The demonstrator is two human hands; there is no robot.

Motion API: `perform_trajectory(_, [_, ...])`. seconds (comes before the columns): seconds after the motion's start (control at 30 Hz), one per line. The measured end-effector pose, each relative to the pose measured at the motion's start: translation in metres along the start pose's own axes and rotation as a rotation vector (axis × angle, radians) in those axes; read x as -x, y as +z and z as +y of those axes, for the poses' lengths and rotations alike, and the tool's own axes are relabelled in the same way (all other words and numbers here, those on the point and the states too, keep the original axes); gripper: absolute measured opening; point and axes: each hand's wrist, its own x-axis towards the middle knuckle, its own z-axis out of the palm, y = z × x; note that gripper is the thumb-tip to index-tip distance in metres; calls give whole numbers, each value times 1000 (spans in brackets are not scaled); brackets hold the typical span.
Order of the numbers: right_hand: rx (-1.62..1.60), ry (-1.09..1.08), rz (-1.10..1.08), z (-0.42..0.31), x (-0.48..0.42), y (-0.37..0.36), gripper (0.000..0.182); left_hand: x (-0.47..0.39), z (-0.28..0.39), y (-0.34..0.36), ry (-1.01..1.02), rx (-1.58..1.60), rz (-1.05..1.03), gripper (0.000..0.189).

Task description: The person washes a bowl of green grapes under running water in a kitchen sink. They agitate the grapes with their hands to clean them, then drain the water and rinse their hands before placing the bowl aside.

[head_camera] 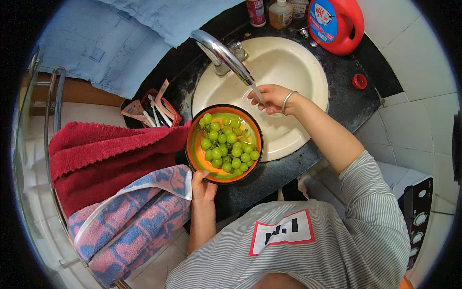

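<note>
My left hand (204, 186) grips the near rim of a round orange-and-green bowl (198, 164) with a black edge. Green grapes (231, 148) on their stems fill much of the bowl, which is held over the left edge of a cream oval washbasin (288, 144). Water runs from the curved chrome faucet (225, 52) onto my right hand (269, 99), whose fingers are partly curled under the stream with no object visible in them. A bangle circles the right wrist.
Red (108, 162) and patterned towels (140, 220) hang from a rack at left. Toothbrushes stand in a basket (177, 119) beside the basin. Behind it are bottles (281, 16) and a red detergent jug (346, 29); a red cap (359, 81) lies on the dark counter (339, 86).
</note>
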Motion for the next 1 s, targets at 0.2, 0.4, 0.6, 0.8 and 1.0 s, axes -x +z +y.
perform_trajectory(0.2, [169,2,-29,-14,18,7,11,-9,-3,-7,2,36,-52,61])
perform_trajectory(0.4, [583,-170,81,-27,5,12,25,-14,-3,-10,-10,2,-53,62])
perform_trajectory(0.6, [1425,-1036,526,-96,-69,8,28,-16,0,-2,-7,2,-99,63])
perform_trajectory(0.8, [1830,-586,422,-109,-79,25,35,-9,4,5,14,-33,-73,60])
perform_trajectory(1.0, [1630,-750,392,-73,-62,-2,37,-20,0,3,-26,76,-80,67])
